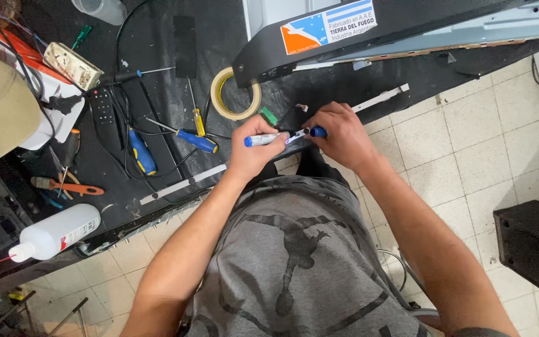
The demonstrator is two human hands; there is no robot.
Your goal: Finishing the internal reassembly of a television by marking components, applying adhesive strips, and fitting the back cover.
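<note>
My left hand (252,146) is wrapped around the white plastic barrel of a marker (268,138), its blue end poking out to the left of my fist. My right hand (339,134) is closed on the marker's blue cap (317,131), pinched between thumb and fingers; cap and barrel sit almost in line, the tip just short of the cap. Both hands are close together at the near edge of the black workbench (157,50), above my grey printed shirt.

Just beyond my left knuckles lies a flat ring of yellowish tape (236,93), with a small green chip (269,116) beside it. A thin white strip (380,98) runs off to the right from behind my right hand. To the left sit two screwdrivers (198,141) with blue and yellow rubbery handles, tangled black wires, and further left an orange-handled tool (70,186). A smooth white plastic bottle (54,233) lies on its side at the near left edge. The floor on the right is pale square tile.
</note>
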